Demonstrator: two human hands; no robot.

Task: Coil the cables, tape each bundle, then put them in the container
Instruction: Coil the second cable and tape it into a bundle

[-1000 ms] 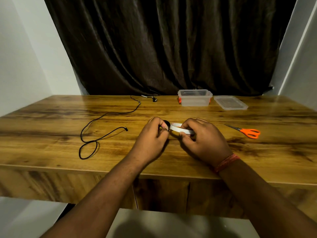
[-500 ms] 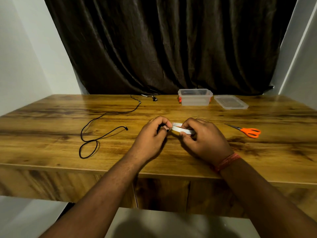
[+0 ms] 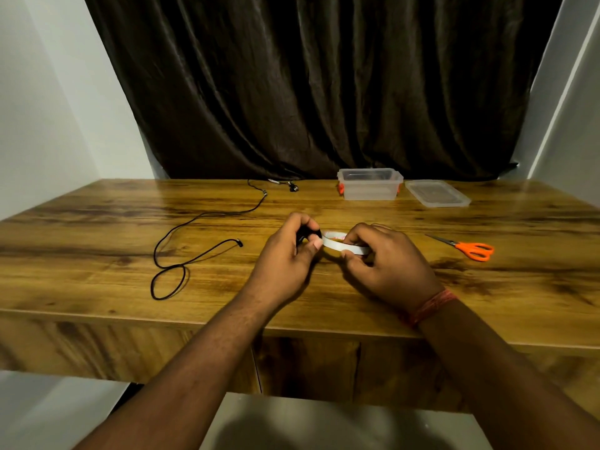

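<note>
At the centre of the frame the two hands meet just above the wooden table (image 3: 97, 254). The left hand (image 3: 285, 258) has its fingers curled around a small dark bundle (image 3: 305, 237), most likely a coiled cable, though only a sliver of black shows between thumb and forefinger. The thumb of that hand presses the free end of a white strip against the bundle. The right hand (image 3: 386, 264) grips the roll of white tape (image 3: 337, 243), its fingers closed over the roll's right side and its thumb under the strip, so the tape stretches between the two hands. A red thread band (image 3: 431, 306) circles the right wrist.

To the left of the hands, a loose black cable (image 3: 168, 251) lies uncoiled on the table, looping near the left-centre of the frame and trailing up toward the far edge, where its plug ends (image 3: 292, 186) rest by the curtain. At upper centre-right, well apart from the hands, stands the clear plastic container (image 3: 370, 185) with orange clips, open; what it holds cannot be told. Its lid (image 3: 436, 193) lies flat just beside it on the right. Orange-handled scissors (image 3: 470, 250) lie at the right of the frame, near the right hand but not touching it. A dark curtain (image 3: 308, 86) fills the background.
</note>
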